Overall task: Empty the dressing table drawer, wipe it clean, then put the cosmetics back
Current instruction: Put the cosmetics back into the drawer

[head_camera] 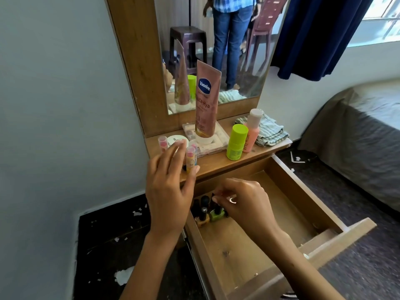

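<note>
The fingertips of the left hand (167, 189) are blurred against the lip balm tubes (191, 158). The nail polish bottles (207, 210) are partly covered by the right hand (244, 204). The round white jar (176, 140) is half hidden, its label unreadable.

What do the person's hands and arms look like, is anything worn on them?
Both forearms are bare, with no sleeves, watch or bracelet in view. The left hand shows nothing worn. The right hand has a small silvery glint at one finger, possibly a ring; it is too small to tell.
</note>
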`<action>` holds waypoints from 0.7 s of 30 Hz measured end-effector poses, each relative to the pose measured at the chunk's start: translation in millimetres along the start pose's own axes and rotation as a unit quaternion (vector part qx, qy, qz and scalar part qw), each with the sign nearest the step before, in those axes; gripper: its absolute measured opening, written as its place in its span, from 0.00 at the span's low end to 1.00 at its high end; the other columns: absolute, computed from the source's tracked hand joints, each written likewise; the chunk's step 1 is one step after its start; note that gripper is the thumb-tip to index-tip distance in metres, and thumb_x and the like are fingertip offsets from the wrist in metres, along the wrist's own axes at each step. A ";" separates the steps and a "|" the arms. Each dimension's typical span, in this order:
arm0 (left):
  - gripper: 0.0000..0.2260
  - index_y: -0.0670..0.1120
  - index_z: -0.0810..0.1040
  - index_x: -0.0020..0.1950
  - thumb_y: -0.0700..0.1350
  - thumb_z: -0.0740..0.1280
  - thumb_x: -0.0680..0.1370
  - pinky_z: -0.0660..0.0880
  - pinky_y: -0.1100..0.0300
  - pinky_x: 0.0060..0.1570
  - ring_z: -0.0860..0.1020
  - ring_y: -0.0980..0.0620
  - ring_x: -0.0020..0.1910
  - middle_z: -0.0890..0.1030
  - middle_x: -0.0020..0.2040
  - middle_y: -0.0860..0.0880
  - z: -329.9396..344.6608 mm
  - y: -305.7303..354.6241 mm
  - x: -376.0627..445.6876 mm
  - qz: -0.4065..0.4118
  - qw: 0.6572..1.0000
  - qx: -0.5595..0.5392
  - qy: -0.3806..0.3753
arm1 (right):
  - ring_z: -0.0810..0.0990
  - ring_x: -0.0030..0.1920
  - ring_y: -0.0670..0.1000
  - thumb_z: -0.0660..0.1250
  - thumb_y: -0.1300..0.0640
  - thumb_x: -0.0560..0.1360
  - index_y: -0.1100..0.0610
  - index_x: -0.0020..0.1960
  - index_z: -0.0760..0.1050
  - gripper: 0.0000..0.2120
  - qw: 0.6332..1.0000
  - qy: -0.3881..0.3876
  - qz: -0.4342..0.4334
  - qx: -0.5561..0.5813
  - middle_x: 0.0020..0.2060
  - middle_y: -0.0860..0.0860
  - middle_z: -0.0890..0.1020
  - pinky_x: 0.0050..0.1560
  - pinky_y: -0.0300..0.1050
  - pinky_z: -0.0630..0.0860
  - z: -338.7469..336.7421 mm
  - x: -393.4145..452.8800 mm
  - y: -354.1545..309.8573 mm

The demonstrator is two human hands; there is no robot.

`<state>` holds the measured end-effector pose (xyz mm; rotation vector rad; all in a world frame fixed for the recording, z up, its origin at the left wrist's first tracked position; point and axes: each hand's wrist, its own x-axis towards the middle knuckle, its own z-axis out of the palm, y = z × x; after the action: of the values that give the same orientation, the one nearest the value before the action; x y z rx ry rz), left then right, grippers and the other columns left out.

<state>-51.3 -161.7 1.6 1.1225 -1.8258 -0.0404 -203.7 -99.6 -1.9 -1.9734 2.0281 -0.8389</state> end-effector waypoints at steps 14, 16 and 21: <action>0.11 0.45 0.80 0.56 0.45 0.71 0.75 0.75 0.53 0.49 0.69 0.49 0.57 0.78 0.56 0.45 12.0 -2.3 7.3 -0.002 1.000 0.008 0.015 | 0.81 0.41 0.40 0.74 0.53 0.71 0.51 0.45 0.81 0.04 0.988 0.101 -0.037 0.111 0.40 0.41 0.82 0.38 0.39 0.80 2.5 5.8 -15.1; 0.11 0.45 0.81 0.56 0.45 0.71 0.74 0.75 0.53 0.48 0.71 0.49 0.55 0.79 0.54 0.46 11.8 -2.3 7.5 -0.008 1.000 0.004 0.014 | 0.81 0.40 0.41 0.75 0.54 0.71 0.51 0.47 0.80 0.06 0.986 0.107 -0.038 0.123 0.41 0.42 0.82 0.39 0.40 0.80 6.4 11.5 -16.5; 0.13 0.44 0.80 0.56 0.43 0.73 0.73 0.73 0.59 0.52 0.72 0.51 0.56 0.81 0.52 0.47 11.3 -2.8 13.5 -0.002 1.000 -0.011 -0.005 | 0.82 0.40 0.42 0.76 0.55 0.68 0.52 0.57 0.68 0.23 0.979 0.139 0.017 0.147 0.54 0.46 0.76 0.41 0.35 0.80 18.6 33.6 -16.5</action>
<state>-59.3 -177.5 3.7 1.1116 -1.8278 -0.0684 -183.4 -136.1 -0.5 -1.7349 1.9280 -1.3852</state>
